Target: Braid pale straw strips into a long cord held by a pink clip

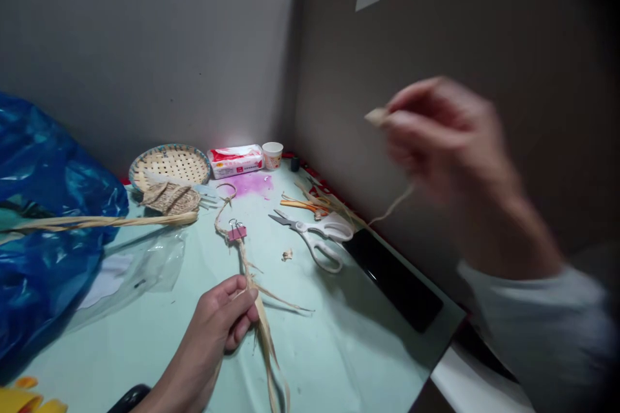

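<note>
My left hand (217, 319) is closed in a pinch on a twisted cord of pale straw fibre (264, 329) just above the table. Loose strands hang from it toward the near edge, and thin ends stick out to the right. Farther up, a pink binder clip (237, 233) grips the cord, whose far end curls into a loop. Raised at the right, my right hand (445, 135) is blurred but closed, pinching a pale fibre strand (375, 117). A thin length trails below that hand toward the table.
White-handled scissors (320, 232) lie half open beside a black phone (392, 277). At the back are a woven basket (177, 164), a twine bundle (170, 199), a tissue pack (237, 161) and a paper cup (272, 156). A blue plastic bag (53, 226) fills the left, near a straw bundle (145, 221).
</note>
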{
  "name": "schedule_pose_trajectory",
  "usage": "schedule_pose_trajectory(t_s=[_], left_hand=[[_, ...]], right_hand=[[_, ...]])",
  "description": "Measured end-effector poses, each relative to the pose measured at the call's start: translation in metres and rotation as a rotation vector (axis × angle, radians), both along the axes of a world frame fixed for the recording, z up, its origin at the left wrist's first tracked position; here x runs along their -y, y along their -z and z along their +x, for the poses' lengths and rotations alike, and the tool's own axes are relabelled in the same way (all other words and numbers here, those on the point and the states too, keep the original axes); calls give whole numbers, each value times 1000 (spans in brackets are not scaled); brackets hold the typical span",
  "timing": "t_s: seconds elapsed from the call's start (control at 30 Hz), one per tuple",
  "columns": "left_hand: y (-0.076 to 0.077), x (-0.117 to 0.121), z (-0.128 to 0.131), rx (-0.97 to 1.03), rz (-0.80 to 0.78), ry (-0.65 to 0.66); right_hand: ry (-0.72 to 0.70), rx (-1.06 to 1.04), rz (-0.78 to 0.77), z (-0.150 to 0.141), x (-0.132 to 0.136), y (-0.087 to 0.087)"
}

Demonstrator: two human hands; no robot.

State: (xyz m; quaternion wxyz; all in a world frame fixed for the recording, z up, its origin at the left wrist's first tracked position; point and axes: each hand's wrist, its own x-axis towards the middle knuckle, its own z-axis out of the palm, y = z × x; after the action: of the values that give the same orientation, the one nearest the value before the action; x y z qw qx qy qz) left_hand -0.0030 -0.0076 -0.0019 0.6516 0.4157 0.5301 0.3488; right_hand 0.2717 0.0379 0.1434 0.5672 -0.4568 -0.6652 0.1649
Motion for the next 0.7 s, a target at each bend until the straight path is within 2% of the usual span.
schedule_pose_trajectory(t_s=[0.1,0.2,0.27,0.37,0.47,0.53,0.57,0.63,0.7], left_hand=[[1,-1,0,-3,-18,-1],[1,-2,-2,7,-16,15],[0,-2,-2,16,-19,15],[-1,-1,-2,28,-38,1],[-2,1,-2,38,-36,2],[-2,1,-1,46,-38,-7],[-2,0,-1,52,-42,-12],[-2,-1,-1,71,-44,-15],[-1,-2,-1,87,-47,-9]], right_hand=[[-136,176,-59,-22,-35,40],[-120,447,-114,-42,-57,80],[-130,563,-132,-47,-62,96],[-155,676,-164,-48,-62,104],[-39,800,-126,-52,-50,102],[15,813,-109,-61,-34,100],[-12,786,-136,-67,-24,99],[-195,723,-285,-81,-2,100],[-267,687,-381,-93,17,103]])
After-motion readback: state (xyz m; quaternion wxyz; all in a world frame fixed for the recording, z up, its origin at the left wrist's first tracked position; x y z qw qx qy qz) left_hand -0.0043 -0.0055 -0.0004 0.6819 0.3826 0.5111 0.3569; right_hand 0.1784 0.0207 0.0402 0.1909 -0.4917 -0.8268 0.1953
